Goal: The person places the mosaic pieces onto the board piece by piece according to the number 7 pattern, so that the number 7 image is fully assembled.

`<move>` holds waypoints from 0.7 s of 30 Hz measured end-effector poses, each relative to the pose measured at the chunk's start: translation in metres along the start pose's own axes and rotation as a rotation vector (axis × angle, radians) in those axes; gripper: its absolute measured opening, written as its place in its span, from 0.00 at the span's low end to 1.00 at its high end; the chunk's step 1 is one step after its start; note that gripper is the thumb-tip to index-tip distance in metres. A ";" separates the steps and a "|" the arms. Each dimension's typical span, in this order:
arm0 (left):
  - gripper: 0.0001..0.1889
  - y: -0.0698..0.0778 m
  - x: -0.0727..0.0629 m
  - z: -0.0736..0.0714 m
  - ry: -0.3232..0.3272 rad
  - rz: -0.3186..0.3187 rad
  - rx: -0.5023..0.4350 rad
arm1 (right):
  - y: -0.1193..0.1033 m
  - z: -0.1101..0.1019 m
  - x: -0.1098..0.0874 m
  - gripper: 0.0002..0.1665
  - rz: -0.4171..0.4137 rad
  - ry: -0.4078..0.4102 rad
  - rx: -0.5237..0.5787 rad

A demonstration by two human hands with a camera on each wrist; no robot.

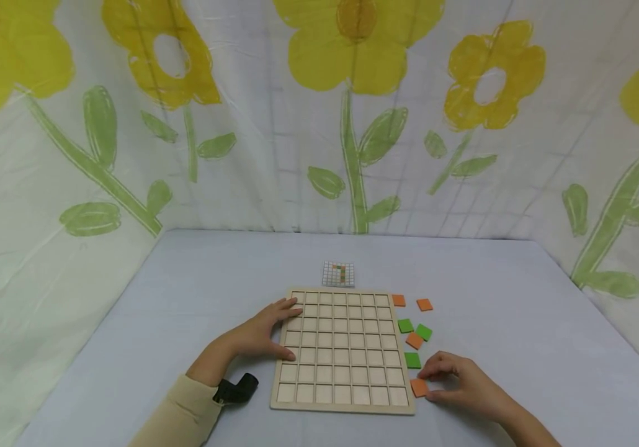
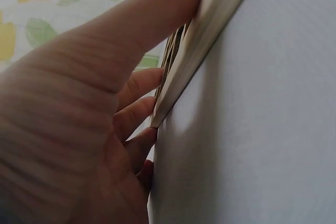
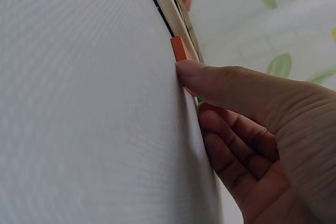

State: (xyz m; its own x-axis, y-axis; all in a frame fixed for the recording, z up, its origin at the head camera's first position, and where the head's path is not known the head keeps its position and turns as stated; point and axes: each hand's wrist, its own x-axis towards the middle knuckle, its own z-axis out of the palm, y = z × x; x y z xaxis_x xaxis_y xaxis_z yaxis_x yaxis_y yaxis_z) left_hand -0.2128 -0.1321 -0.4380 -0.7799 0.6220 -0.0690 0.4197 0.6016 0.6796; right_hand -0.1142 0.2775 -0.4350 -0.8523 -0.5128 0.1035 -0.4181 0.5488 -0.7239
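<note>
Tan fabric covers the sleeve (image 1: 180,410) at the lower left of the frame, with a black device (image 1: 237,389) at its cuff. From it the left hand (image 1: 258,329) reaches up, thumb and fingers spread, tips resting on the left edge of the wooden board (image 1: 342,356). If that hold slackens, a nudge from the other side could slide or turn the board.

The board fills the lower centre, its visible cells bare. Just above its top edge lies a small patterned card (image 1: 339,274); a board pushed upward could shift it.

Right of the board, three green tiles and four orange ones lie in a loose column. The middle orange tile (image 1: 414,340) sits close against a green tile (image 1: 424,332), so picking up either may drag its neighbour.

At the lower right, the right hand (image 1: 464,385) pinches the lowest orange tile (image 1: 419,388) between thumb and finger. The grip is near one edge, so the thin piece could slip or tilt, and the curled fingers might knock the green tile (image 1: 412,360) just above.
</note>
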 end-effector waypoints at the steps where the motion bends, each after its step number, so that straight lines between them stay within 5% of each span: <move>1: 0.47 0.000 0.000 0.000 0.000 0.000 0.001 | 0.000 0.000 0.000 0.16 -0.004 -0.002 -0.004; 21: 0.48 0.003 -0.001 -0.001 -0.012 -0.014 -0.014 | -0.002 -0.004 0.003 0.11 0.012 -0.044 -0.025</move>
State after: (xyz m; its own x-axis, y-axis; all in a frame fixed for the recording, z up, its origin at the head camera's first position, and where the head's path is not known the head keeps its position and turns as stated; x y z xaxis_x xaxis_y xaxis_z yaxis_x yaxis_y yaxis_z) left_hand -0.2112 -0.1314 -0.4358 -0.7801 0.6195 -0.0872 0.4024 0.6036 0.6883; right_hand -0.1173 0.2776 -0.4302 -0.8431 -0.5339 0.0646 -0.4160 0.5713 -0.7075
